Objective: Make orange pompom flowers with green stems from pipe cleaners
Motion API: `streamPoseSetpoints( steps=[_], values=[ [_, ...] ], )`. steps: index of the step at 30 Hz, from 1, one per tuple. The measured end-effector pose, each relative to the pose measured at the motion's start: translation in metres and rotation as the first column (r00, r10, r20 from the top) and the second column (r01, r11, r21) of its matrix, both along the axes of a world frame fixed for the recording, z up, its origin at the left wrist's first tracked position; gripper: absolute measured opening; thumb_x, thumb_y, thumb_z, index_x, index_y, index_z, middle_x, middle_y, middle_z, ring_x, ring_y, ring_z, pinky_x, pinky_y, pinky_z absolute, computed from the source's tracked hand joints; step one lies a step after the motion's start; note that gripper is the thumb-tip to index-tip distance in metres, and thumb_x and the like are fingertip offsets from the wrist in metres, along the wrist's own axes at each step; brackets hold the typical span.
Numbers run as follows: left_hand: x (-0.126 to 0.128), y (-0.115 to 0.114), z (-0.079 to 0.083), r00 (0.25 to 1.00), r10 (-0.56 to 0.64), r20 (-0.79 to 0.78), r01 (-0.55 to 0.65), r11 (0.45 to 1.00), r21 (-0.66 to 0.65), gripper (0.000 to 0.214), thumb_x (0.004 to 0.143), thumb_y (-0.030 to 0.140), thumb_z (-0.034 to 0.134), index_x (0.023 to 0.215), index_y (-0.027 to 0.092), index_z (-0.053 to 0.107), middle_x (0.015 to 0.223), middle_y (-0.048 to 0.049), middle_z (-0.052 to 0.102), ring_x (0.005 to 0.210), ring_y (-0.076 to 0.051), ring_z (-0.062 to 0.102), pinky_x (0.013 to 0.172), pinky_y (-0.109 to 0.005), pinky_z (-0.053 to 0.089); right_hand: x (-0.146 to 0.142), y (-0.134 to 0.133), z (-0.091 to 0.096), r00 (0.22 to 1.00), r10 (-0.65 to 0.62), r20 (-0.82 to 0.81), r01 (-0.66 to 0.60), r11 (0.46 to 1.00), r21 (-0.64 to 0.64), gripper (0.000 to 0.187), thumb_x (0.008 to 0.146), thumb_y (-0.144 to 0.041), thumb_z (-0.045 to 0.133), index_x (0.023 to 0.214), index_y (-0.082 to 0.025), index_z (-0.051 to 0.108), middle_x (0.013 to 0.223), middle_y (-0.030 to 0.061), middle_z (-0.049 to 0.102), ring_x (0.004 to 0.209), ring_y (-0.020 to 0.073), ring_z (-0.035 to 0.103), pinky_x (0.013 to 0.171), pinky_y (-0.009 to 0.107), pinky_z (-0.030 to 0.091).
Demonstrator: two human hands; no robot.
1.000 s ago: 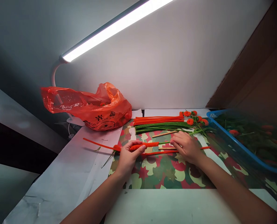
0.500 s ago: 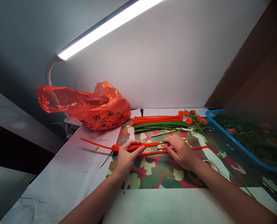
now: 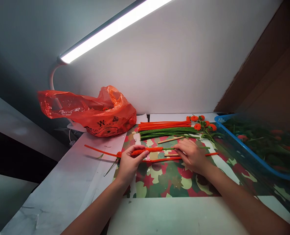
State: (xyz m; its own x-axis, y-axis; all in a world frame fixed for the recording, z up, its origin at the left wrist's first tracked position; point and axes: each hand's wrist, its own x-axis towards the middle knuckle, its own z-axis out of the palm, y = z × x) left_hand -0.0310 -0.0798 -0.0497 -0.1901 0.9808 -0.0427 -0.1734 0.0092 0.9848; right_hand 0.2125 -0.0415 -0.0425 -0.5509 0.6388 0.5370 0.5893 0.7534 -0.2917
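Observation:
Between thumb and fingers, my left hand (image 3: pixel 128 165) pinches an orange pipe cleaner coil (image 3: pixel 156 149), wound in tight turns. A green pipe cleaner (image 3: pixel 168 148) comes out of the coil's right end. My right hand (image 3: pixel 191 156) is closed on that green length, and its tip shows past the knuckles. Below them a long straight orange pipe cleaner (image 3: pixel 160 159) crosses the mat. Another orange strand (image 3: pixel 98 149) sticks out to the left of my left hand; its link to the coil is hidden. Two thin wooden sticks (image 3: pixel 170 140) lie close by.
Orange pipe cleaners (image 3: pixel 164 125) and green pipe cleaners (image 3: pixel 168 132) lie in bundles behind my hands. Finished orange flowers (image 3: pixel 198 127) rest beside a blue basket (image 3: pixel 254 155) at right. A red plastic bag (image 3: pixel 105 119) stands back left under a lamp (image 3: pixel 110 32). A patterned mat (image 3: pixel 164 186) covers the table.
My right hand has shifted slightly right along the green pipe cleaner, and more of it shows beside the coil. My left hand has moved a little left with the coil.

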Motion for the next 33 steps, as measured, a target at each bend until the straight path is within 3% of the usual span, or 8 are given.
streamPoseSetpoints(
  steps=[10, 15, 21, 33],
  values=[
    [0.009, -0.008, 0.005, 0.997, -0.078, -0.009, 0.077, 0.993, -0.086, 0.033, 0.059, 0.03, 0.081, 0.082, 0.015, 0.062, 0.068, -0.0004, 0.067, 0.058, -0.013, 0.063, 0.054, -0.021, 0.05, -0.009, -0.006, -0.002, 0.999, 0.01, 0.05, -0.008, 0.999, -0.049, 0.02, 0.094, -0.019, 0.041, 0.087, -0.018, 0.06, 0.074, 0.0044, 0.061, 0.068, 0.0173, 0.045, 0.063, 0.03, 0.033],
    [0.005, -0.004, 0.007, 0.978, -0.057, 0.2, 0.07, 0.996, -0.055, 0.043, 0.067, 0.033, 0.077, 0.103, 0.018, 0.059, 0.08, -0.0033, 0.072, 0.071, -0.015, 0.068, 0.066, -0.024, 0.054, -0.006, -0.005, -0.001, 0.998, 0.0, -0.07, -0.006, 0.997, -0.08, 0.017, 0.093, -0.019, 0.043, 0.089, -0.019, 0.06, 0.074, 0.0043, 0.061, 0.07, 0.0179, 0.048, 0.064, 0.031, 0.036],
    [0.004, 0.003, 0.002, 0.942, 0.024, 0.334, 0.002, 0.997, -0.078, 0.031, 0.061, 0.033, 0.08, 0.083, 0.014, 0.068, 0.077, -0.0038, 0.073, 0.07, -0.014, 0.069, 0.067, -0.023, 0.055, -0.006, -0.005, -0.001, 0.995, -0.022, -0.093, 0.013, 0.995, -0.098, 0.018, 0.093, -0.02, 0.043, 0.088, -0.019, 0.06, 0.072, 0.0047, 0.061, 0.07, 0.0186, 0.049, 0.064, 0.031, 0.037],
    [0.008, -0.001, -0.001, 0.961, -0.015, 0.276, 0.048, 0.992, -0.113, 0.032, 0.058, 0.032, 0.082, 0.083, 0.014, 0.071, 0.072, -0.0036, 0.073, 0.063, -0.012, 0.066, 0.066, -0.022, 0.054, -0.012, -0.012, -0.001, 1.0, -0.01, -0.027, 0.009, 0.998, -0.056, 0.02, 0.093, -0.022, 0.042, 0.086, -0.019, 0.06, 0.074, 0.0046, 0.063, 0.068, 0.0174, 0.048, 0.063, 0.031, 0.035]
  ],
)
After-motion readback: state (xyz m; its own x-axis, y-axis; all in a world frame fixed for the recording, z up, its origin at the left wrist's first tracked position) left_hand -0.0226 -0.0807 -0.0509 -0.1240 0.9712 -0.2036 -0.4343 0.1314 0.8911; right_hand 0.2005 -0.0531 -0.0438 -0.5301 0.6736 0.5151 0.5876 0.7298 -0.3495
